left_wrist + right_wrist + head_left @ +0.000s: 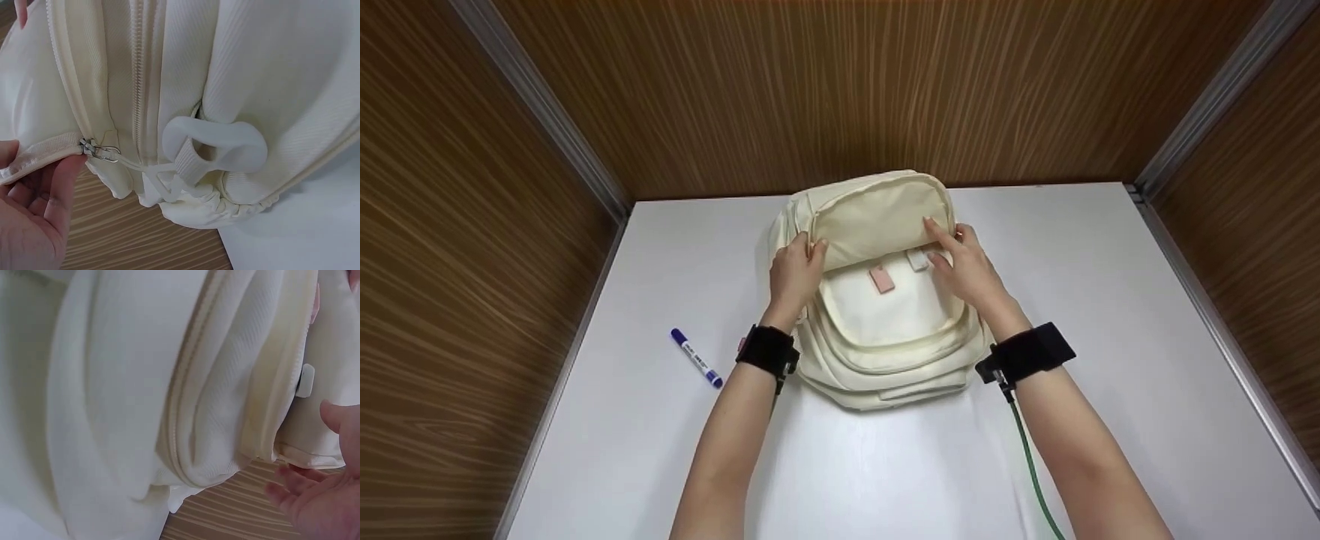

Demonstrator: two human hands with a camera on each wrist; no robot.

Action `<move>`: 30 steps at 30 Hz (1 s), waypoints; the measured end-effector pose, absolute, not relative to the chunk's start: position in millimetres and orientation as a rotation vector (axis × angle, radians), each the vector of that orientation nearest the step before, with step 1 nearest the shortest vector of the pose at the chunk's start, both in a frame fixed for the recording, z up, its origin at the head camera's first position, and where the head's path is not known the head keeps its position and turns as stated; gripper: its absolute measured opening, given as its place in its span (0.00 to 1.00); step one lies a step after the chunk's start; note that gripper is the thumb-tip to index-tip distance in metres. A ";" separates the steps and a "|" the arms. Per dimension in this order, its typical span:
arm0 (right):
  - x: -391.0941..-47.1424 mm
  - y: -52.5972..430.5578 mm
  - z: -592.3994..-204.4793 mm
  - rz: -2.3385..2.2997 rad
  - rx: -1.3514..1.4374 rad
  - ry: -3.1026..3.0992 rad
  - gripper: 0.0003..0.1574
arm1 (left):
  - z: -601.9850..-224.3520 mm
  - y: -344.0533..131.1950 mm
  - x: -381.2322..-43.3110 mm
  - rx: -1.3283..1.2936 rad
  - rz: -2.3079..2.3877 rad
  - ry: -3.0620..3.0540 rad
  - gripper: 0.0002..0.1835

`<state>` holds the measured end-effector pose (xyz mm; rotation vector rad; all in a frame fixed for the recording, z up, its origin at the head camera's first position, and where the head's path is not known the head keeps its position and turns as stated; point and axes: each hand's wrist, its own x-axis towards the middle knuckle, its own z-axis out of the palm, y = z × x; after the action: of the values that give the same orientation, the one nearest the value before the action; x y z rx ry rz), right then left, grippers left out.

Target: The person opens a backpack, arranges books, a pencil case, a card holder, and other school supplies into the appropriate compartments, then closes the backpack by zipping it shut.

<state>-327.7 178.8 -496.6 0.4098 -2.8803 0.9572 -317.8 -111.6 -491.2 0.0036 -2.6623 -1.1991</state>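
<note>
A cream backpack (855,379) lies with its front compartment unzipped and the flap (877,217) folded up. My left hand (796,274) pinches the flap's left edge between thumb and fingers, right by the metal zipper pull (104,152). At the flap's right edge is my right hand (971,270), fingers extended against the fabric and thumb held away from it. Inside the open compartment lie a small pink block (881,279) and a small white block (917,259). The white block (305,381) also shows near my right thumb in the right wrist view.
A blue-capped marker (697,358) lies on the white table (1110,300), left of the backpack. Wood-grain panels (840,90) enclose the back and sides. A green cable (1031,457) runs from the right wrist band. A white plastic buckle (216,146) sits on the backpack's side.
</note>
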 end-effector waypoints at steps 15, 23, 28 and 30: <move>-339.5 179.3 -491.8 0.927 0.365 -2.979 0.37 | -510.6 -182.5 -296.7 0.125 -1.206 -2.761 0.20; -334.9 172.3 -490.5 0.901 0.413 -2.992 0.35 | -522.8 -219.1 -279.9 0.345 -0.921 -2.925 0.17; -330.9 166.8 -488.9 0.915 0.409 -2.993 0.34 | -531.2 -239.8 -268.8 0.419 -0.615 -3.030 0.19; -330.2 165.6 -488.8 0.915 0.402 -2.994 0.34 | -533.3 -247.7 -265.3 0.455 -0.551 -3.061 0.22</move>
<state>-330.2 165.6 -488.8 0.4020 -2.9941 0.9147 -265.3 -247.7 -533.3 0.4554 -3.0607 -0.5508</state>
